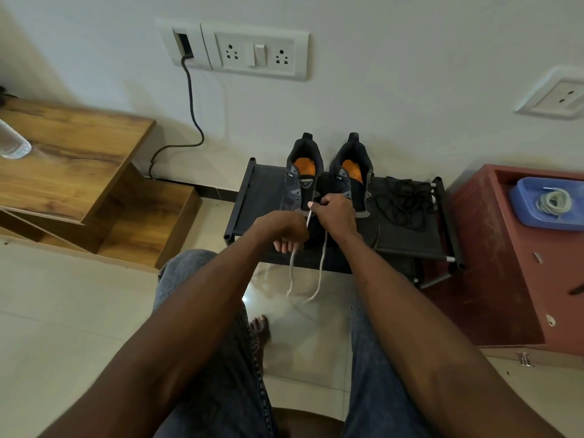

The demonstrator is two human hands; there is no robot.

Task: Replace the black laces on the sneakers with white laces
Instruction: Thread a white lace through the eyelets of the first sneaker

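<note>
Two dark sneakers with orange insoles stand side by side on a low black rack (pixel 252 191), heels to the wall: the left sneaker (pixel 301 175) and the right sneaker (pixel 352 172). My right hand (pixel 333 213) pinches a white lace (pixel 322 267) just in front of the left sneaker's tongue. My left hand (pixel 284 229) grips the lace's other strand lower down. Both loose ends hang over the rack's front edge. The removed black laces (pixel 403 200) lie in a tangle on the rack to the right of the shoes.
A blue tray (pixel 531 191) holding a coiled white lace (pixel 554 200) sits on a red cabinet (pixel 505 279) at the right. A wooden stepped unit (pixel 79 159) stands at the left. A black cable (pixel 192 115) runs down the wall. My knees and a bare foot are below.
</note>
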